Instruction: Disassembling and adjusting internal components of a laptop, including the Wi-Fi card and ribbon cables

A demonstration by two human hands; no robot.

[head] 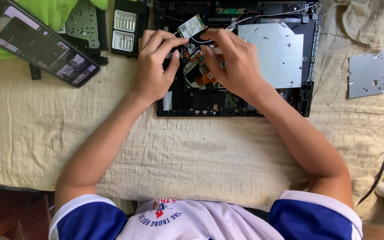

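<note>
Laptop chassis: phone left, maybe bit-case.

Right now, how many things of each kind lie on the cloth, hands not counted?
Opened laptop: 1
Phone: 1
Bit case: 1
Loose metal plate: 1
Total: 4
The left hand and right hand both pinch at a small card inside the laptop.
</note>
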